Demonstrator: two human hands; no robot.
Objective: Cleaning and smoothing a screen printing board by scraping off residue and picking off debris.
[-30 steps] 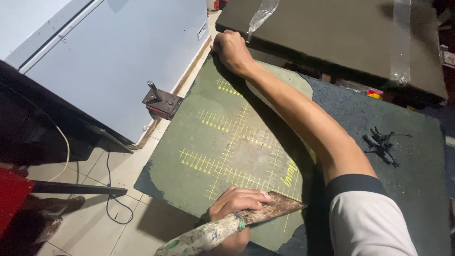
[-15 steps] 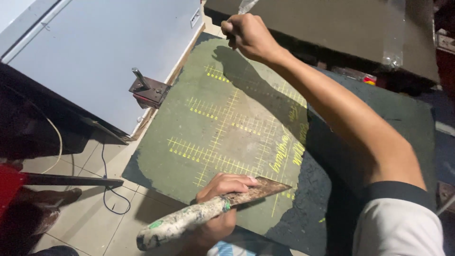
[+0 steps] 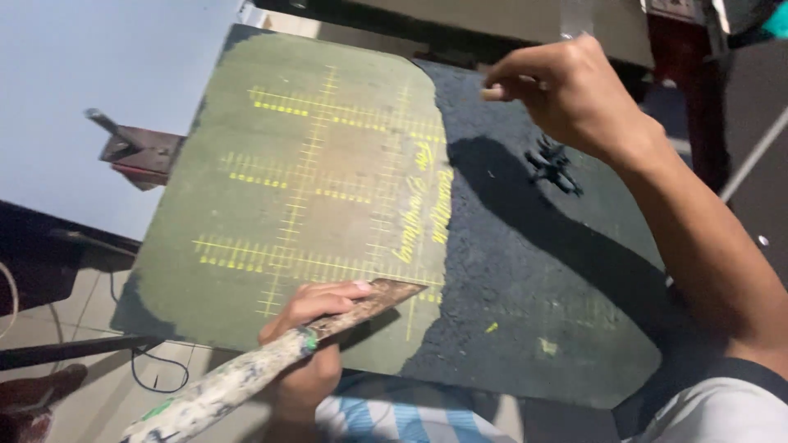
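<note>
Left hand (image 3: 308,349) gripping paint-crusted scraper (image 3: 271,357) — fingers wrapped around handle, blade tip resting flat on near edge of green platen board (image 3: 320,189). Board lies flat in front of person, yellow grid lines across its green part; right portion bare, dark and rough. Right hand (image 3: 574,90) raised over far right corner of board, fingers curled, thumb and forefinger pinching small pale piece — kind not discernible. Metal bracket (image 3: 135,152) just beside left edge of board.
</note>
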